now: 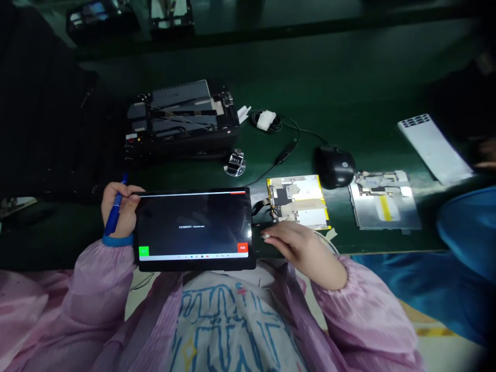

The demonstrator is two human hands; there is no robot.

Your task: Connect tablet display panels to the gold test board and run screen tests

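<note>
My left hand [118, 212] holds one blue pen [113, 217] and one tablet [194, 225], near, left of centre; my right hand [300, 243] pinches one small pale piece [264, 236]. Rightward: two panels [298, 204] [368, 209], one mouse [335, 166].

Outer garment: open-fronted jacket of thin, crinkled lilac-pink fabric [165, 310]. Left sleeve [98, 281]: loose and full. Right sleeve [372, 315]: same fabric, ending in a gathered, ruffled cuff [346, 274]. Left hand [119, 209]: bare, with a narrow blue band [118, 241] around the wrist. Right hand [300, 248]: bare. Inner garment: pale grey-white top [228, 338] printed with large blue-outlined lettering, a small red star and a yellow four-pointed star outline.
</note>
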